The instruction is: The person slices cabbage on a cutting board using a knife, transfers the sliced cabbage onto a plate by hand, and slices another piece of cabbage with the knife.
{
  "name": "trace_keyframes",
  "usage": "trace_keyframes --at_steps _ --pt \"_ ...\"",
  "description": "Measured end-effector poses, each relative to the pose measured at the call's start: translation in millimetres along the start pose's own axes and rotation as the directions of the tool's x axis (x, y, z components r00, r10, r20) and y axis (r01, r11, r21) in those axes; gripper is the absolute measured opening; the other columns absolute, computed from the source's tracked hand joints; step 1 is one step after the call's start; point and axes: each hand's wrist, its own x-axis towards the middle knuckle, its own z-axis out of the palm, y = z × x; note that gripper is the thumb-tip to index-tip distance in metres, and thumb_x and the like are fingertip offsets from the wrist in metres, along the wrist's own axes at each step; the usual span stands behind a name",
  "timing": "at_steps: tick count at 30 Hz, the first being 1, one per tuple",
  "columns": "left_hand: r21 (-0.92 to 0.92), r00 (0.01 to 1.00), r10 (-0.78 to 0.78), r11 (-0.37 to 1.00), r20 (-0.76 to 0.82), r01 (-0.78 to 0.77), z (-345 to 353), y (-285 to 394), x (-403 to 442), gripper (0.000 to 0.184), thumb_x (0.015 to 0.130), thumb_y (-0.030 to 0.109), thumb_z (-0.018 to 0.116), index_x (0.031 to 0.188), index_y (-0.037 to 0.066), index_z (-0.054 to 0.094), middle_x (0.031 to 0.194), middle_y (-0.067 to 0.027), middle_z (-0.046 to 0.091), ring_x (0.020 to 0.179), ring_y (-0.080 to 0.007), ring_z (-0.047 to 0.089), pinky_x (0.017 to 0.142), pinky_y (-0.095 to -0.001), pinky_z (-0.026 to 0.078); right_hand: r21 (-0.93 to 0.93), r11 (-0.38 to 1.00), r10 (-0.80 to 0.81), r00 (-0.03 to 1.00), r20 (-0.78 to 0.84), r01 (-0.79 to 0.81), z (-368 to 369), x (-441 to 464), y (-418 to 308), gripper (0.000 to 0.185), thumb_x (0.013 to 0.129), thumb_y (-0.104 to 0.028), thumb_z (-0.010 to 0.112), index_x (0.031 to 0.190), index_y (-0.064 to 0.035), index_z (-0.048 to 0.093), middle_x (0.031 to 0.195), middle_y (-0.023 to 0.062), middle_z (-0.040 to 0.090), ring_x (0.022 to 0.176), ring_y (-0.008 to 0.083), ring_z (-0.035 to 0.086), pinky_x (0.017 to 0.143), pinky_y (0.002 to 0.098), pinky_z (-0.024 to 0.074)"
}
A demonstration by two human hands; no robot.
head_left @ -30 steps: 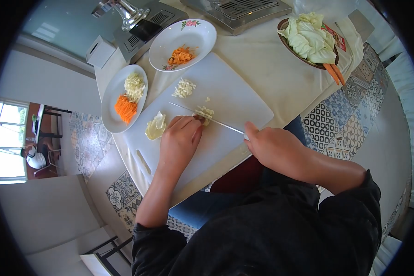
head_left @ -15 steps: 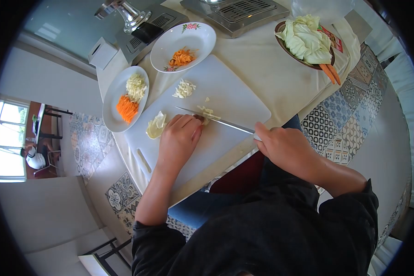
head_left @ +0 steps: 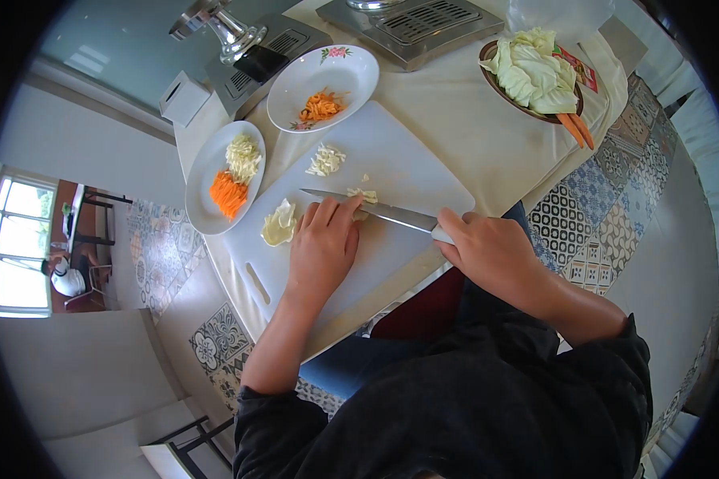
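My right hand [head_left: 491, 247] is closed round the pale handle of a knife [head_left: 407, 217], whose blade slants across the white cutting board [head_left: 407, 156]. My left hand [head_left: 322, 243] has its fingers stretched out, with the tips at the blade beside cut cabbage pieces [head_left: 363, 195]. What lies under those fingertips is partly hidden. A cabbage leaf piece [head_left: 279, 223] rests left of this hand. Farther up the board sits a small heap of shredded cabbage [head_left: 326, 160].
An oval plate [head_left: 202, 195] at the left holds shredded carrot and cabbage. Behind the board, a flowered bowl [head_left: 359, 72] contains carrot shreds. Cabbage leaves [head_left: 535, 73] and carrots [head_left: 575, 130] are at the right. Metal appliances [head_left: 411, 32] stand behind; a seated person [head_left: 68, 279] is far left.
My left fingers have gone from curled to stretched out, reaching up to the blade. Since the earliest frame, my right hand and the knife handle have moved slightly right.
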Motion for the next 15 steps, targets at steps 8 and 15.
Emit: trace_keyframes --at_steps 8,15 --pt "-0.076 0.997 -0.053 0.996 -0.056 0.049 -2 1 4 0.062 0.080 0.004 0.070 0.139 0.011 0.051 0.097 -0.0102 0.065 0.091 -0.0307 0.064 0.082 -0.0426 0.051 0.075 0.996 0.049 0.997 0.066 -0.054 -2 1 2 0.025 0.092 -0.028 0.066 0.098 -0.0077 0.053 0.066 0.0111 0.061 0.061 0.0317 0.065 0.052 0.0431 0.0505" --pt "-0.091 0.997 -0.055 0.995 -0.048 0.051 0 -2 2 0.047 0.079 0.003 0.071 0.124 0.010 0.057 0.100 -0.0105 0.067 0.093 -0.0327 0.063 0.083 -0.0437 0.051 0.134 0.989 0.055 0.994 0.092 -0.067 -2 6 8 0.026 0.092 -0.029 0.067 0.099 -0.0075 0.054 0.067 0.0122 0.062 0.064 0.0342 0.066 0.055 0.0455 0.0505"
